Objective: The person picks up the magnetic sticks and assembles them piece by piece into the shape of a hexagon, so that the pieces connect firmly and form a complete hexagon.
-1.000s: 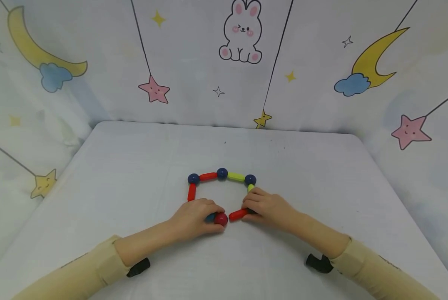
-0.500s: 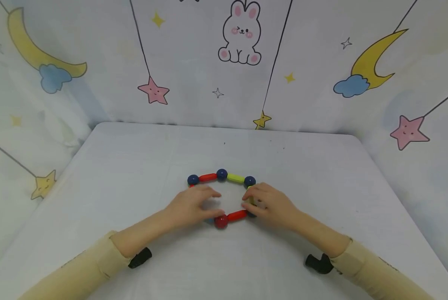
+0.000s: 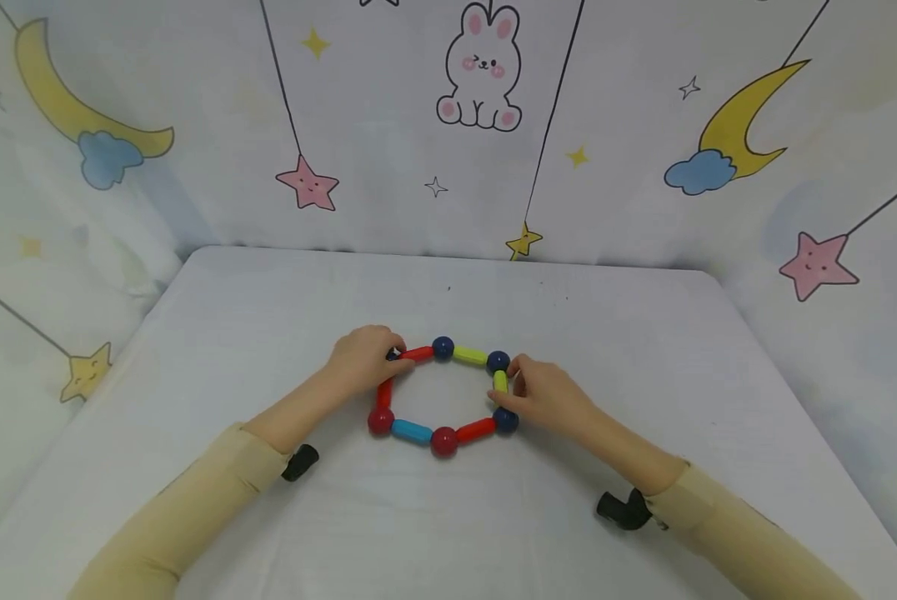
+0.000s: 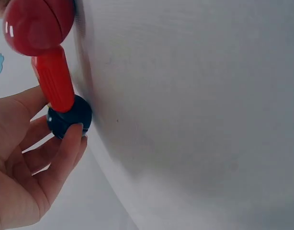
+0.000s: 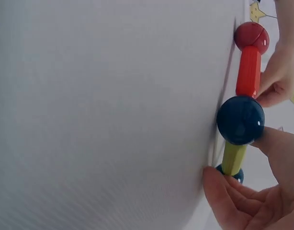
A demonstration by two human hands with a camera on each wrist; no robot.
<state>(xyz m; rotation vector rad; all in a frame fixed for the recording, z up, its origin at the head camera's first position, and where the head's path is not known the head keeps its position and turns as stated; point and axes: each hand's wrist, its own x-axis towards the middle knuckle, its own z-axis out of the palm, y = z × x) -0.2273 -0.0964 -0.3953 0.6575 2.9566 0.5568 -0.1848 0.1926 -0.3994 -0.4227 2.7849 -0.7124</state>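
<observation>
A closed ring of magnetic sticks and balls lies on the white table, with navy balls at the back and right and red balls (image 3: 381,422) at the front left. My left hand (image 3: 362,360) pinches the back-left navy ball (image 4: 69,117), where two red sticks (image 4: 55,81) meet. On the other side, my right hand (image 3: 549,396) holds the ring's right side between thumb and fingers, around the yellow-green stick (image 3: 501,382). The thumb lies at the near-right navy ball (image 5: 241,120), the index finger by the far-right navy ball (image 3: 498,361). A blue stick (image 3: 413,432) joins the two red balls.
The white-covered table (image 3: 268,292) extends on all sides of the ring. A patterned cloth backdrop (image 3: 388,150) with a rabbit, moons and stars stands behind it. A black device (image 3: 624,508) sits under the right wrist, another (image 3: 301,462) under the left.
The front gap closed as the red stick met the front red ball. My left hand left that ball and moved to the back-left navy ball. My right hand shifted slightly along the right side.
</observation>
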